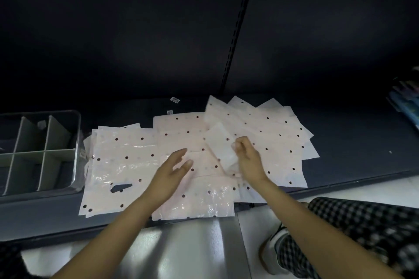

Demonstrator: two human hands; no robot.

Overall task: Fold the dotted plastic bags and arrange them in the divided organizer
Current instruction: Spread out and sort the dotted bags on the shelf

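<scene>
R fingers (238,144): curled, a lifted bag (218,142) is pinched, blurred.
L hand (173,169): fingers spread, nothing held, above the bag pile (127,156).
Organizer (48,149): at far left, compartments seen w/o bags.
Risk: slick film may be dropped; fold could be skewed.

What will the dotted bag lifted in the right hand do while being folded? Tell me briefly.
The lifted bag, pinched by the right hand, bends and droops, so it is probably floppy and very light. Glossy wrinkles on the spread bags suggest slippery film; folds may spring open unless pressed.
</scene>
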